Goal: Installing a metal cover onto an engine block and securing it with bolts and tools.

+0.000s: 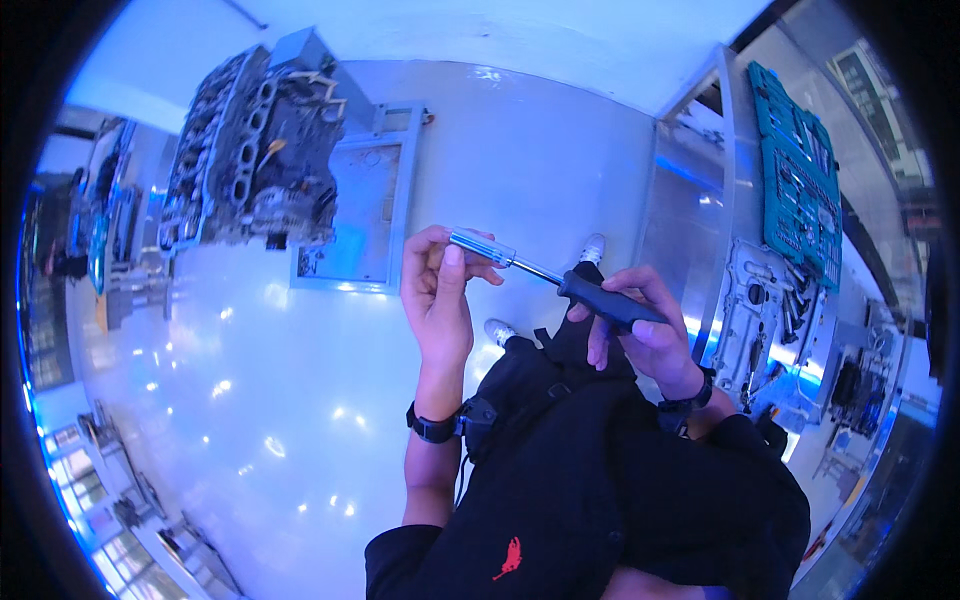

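Head view, looking down at both hands over black-clad legs and glossy floor (pixel 250 400).

Left hand (pixel 437 290) raised, palm toward camera, thumb and fingers (pixel 453 275) pinched around shiny metal socket end (pixel 480 246) of a driver tool (pixel 560 280). Black band on left wrist.

Right hand (pixel 645 335) wrapped round black handle (pixel 605 300), fingers curled tight on it, thumb side up. Dark watch on right wrist too.

Tool held in the air between both hands, approx. level w/ slight tilt, socket end upper left, handle lower right, thin steel shaft (pixel 535 268) bare between the two grips. Sits above knees, not touching anything else.

Below tool: two light shoes (pixel 497 330) on floor, one just under shaft, other farther up nr. handle. Black trousers, black top w/ small red mark at bottom edge.

Upper left, well apart from hands: engine block (pixel 255 150) on a stand, row of ports facing left. Beside it, flat square frame (pixel 372 195) lying on floor.

Right side: metal counter (pixel 690 210) w/ grey engine cover (pixel 765 315) lying on it, loose sockets nr. it, too small to tell apart. Farther up, teal tool tray (pixel 800 180) full of sockets and bits. Dark part (pixel 855 390) at far right edge, blurred.

Left rim: shelving and clutter, too bent by lens to make out.
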Tool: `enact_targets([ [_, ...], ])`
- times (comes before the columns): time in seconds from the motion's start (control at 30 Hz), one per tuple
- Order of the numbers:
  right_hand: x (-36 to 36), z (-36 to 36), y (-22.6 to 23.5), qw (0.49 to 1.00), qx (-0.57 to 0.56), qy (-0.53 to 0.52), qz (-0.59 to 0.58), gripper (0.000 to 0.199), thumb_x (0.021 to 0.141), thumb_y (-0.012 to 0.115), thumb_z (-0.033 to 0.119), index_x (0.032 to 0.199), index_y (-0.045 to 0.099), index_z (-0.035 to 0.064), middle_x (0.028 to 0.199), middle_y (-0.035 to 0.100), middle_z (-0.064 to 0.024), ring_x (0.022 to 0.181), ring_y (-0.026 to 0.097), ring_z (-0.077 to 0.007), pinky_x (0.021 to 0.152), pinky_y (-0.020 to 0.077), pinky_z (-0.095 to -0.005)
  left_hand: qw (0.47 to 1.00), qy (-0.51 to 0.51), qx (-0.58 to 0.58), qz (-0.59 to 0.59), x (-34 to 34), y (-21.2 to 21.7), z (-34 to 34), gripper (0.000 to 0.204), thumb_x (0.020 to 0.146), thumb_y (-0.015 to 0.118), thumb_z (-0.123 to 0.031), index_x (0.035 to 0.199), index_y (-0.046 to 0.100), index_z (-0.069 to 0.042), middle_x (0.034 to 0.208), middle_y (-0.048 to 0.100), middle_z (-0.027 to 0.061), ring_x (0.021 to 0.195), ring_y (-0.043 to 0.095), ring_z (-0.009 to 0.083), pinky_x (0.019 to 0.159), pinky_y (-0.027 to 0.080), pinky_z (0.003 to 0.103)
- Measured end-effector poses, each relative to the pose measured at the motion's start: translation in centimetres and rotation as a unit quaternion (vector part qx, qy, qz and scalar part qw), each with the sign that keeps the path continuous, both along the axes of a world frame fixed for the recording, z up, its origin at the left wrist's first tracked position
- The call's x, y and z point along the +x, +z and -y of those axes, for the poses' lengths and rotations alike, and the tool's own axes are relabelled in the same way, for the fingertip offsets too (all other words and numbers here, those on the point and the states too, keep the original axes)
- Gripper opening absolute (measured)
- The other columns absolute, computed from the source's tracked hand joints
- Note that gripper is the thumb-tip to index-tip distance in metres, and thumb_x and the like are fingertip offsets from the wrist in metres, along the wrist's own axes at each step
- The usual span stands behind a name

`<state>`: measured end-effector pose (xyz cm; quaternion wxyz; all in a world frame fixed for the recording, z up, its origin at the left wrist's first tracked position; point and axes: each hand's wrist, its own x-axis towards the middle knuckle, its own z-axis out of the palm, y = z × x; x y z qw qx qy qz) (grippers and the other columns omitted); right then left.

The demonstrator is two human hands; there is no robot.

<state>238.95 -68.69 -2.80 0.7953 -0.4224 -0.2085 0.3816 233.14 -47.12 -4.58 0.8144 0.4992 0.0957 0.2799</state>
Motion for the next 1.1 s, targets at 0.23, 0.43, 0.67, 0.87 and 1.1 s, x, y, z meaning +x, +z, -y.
enact_targets([
  [0.23,-6.2,-8.4,-2.7,0.977,-0.138,0.160,0.042,0.052,0.089,0.053,0.017,0.133,0.032,0.0003,0.108,0.056,-0.0240,0.054,0.058,-0.0151,0.049,0.0483,-0.0242,0.993,0.110,-0.038,-0.016,-11.4,-4.7,-6.0,0.019,0.094,0.048,-0.009,0.109,0.036,-0.005,0.096,0.063,0.0204,0.072,0.061,0.0175,0.064,0.050,0.027],
  [0.43,-11.1,-17.5,-8.0,0.875,-0.290,0.385,0.055,0.037,0.096,0.044,0.020,0.128,0.039,0.0017,0.090,0.058,-0.0094,0.052,0.049,-0.0079,0.048,0.0403,-0.0202,0.958,0.247,-0.077,-0.124,-18.7,-10.1,-10.3,0.025,0.096,0.047,-0.017,0.114,0.038,-0.003,0.092,0.063,0.0174,0.075,0.065,0.0231,0.064,0.051,0.028],
  [0.67,-15.2,-31.0,-14.1,0.865,-0.280,0.413,-0.052,0.033,0.097,0.044,0.026,0.120,0.042,0.0016,0.082,0.054,-0.0040,0.056,0.049,-0.0082,0.047,0.0366,-0.0211,0.935,0.247,-0.198,-0.160,-22.9,-15.6,-19.4,0.035,0.096,0.047,-0.021,0.123,0.039,0.000,0.098,0.062,0.0128,0.082,0.065,0.0208,0.064,0.050,0.026],
  [0.87,-17.7,-44.3,-19.1,0.899,-0.281,0.329,-0.073,0.030,0.095,0.049,0.023,0.117,0.042,0.0028,0.092,0.057,-0.0078,0.070,0.059,-0.0129,0.051,0.0437,-0.0228,0.939,0.201,-0.185,-0.210,-24.0,-18.8,-29.9,0.034,0.094,0.050,-0.013,0.124,0.042,0.002,0.112,0.058,0.0116,0.096,0.058,0.0163,0.078,0.049,0.029],
  [1.1,-18.4,-57.1,-22.7,0.930,-0.315,0.174,-0.075,0.029,0.094,0.051,0.017,0.116,0.039,0.0031,0.092,0.056,-0.0086,0.072,0.058,-0.0125,0.050,0.0445,-0.0241,0.950,0.122,-0.103,-0.267,-23.4,-21.7,-41.2,0.040,0.094,0.052,-0.016,0.127,0.041,0.003,0.117,0.055,0.0168,0.102,0.055,0.0194,0.082,0.048,0.030],
])
